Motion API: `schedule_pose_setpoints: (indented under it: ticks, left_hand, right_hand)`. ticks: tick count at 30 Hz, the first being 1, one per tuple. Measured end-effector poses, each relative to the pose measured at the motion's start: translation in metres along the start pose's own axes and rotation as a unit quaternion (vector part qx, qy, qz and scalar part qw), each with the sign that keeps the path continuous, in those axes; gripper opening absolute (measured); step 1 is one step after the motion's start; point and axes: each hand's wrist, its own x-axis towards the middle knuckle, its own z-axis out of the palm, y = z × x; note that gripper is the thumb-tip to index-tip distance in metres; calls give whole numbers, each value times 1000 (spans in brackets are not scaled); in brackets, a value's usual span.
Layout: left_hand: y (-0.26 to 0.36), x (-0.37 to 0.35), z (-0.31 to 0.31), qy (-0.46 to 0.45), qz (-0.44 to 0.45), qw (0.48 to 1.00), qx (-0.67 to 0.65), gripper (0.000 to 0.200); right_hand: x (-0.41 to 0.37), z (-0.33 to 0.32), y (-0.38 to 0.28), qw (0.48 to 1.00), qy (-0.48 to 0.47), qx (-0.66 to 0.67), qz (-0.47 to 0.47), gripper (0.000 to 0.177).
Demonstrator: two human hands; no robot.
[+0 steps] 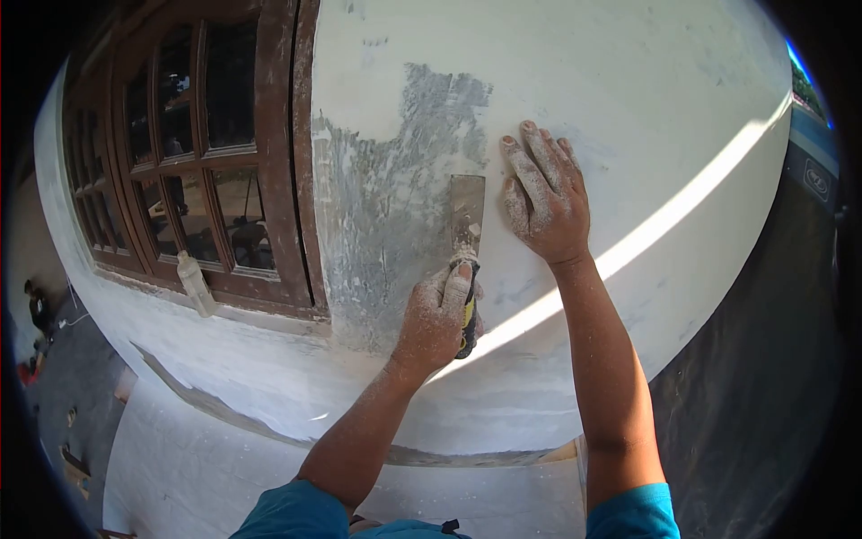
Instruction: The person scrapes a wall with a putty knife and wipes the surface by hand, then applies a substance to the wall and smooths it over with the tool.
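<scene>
My left hand (pixel 438 310) is closed around the dark and yellow handle of a putty knife (pixel 467 211). The knife points up, its flat metal blade lying against or just in front of the wall, with pale crumbs near the base of the blade. Behind the blade and to its left spreads a rough grey scraped patch (pixel 386 198) on the whitish wall (pixel 664 99). To the right of the blade, my right hand (pixel 548 193) rests on the painted wall with its fingers stretched out, holding nothing. White dust coats both hands.
A brown wooden window (pixel 211 162) with glass panes is at the left. On its sill leans a clear plastic bottle (pixel 195 283). A pale sheet (pixel 206 458) covers the ground below the wall. A bright strip of sunlight crosses the wall, and a dark surface (pixel 727 422) lies at the right.
</scene>
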Motion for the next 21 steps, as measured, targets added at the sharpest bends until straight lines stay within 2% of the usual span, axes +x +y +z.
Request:
schedule_pose_setpoints:
  ticks: [4,5,16,21]
  left_hand:
    - [3,-2,1,13,-25,999,-19,45]
    - [4,5,-3,-1,-2,1000,1,45]
    - [0,3,5,1,10,1000,-18,43]
    - [13,9,-1,-18,-19,999,-23,43]
  right_hand:
    - [1,0,-1,1000,9,-6,-2,45]
    - [1,0,-1,1000,7,-7,-1,45]
    - [1,1,-2,1000,-1,8,0,47]
    - [0,1,-1,1000,1,-10,3,46]
